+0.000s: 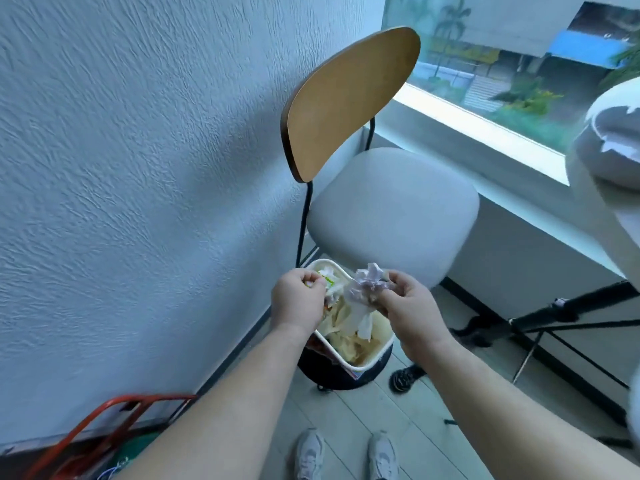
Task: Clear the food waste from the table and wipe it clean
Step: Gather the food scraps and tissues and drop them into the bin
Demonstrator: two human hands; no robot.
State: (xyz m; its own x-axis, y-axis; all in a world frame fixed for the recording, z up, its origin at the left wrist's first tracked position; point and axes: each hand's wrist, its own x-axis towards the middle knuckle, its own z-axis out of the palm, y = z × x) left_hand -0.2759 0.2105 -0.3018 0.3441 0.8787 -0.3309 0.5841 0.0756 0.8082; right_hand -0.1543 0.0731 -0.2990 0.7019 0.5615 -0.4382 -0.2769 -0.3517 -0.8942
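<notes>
Evidently the clearing step was near its end: the person stood over the waste bin (364,366) with rubbish in both hands, and none of the wiping could be judged from this view. The left hand (298,299) had its fingers curled and pinched a small scrap (328,283), white with a touch of green, just above the bin's far corner. The right hand (405,306) gripped a crumpled tissue (367,281) between thumb and bent fingers, directly over the opening.

The tissue was a soft, creased wad, pale and faintly lilac. The bin had a rounded-square white rim over a dark base and was heaped almost to the top with limp paper and yellowish food scraps. It stood on pale floor planks beside a chair (391,216) with a padded grey seat, a smooth curved wooden back and thin black metal legs. The wall (121,168) to the left was roughly textured.

The next move probably called only for loosening both grips so the waste dropped inside. Since the bin was so full, light paper could slide off the heap onto the floor.
</notes>
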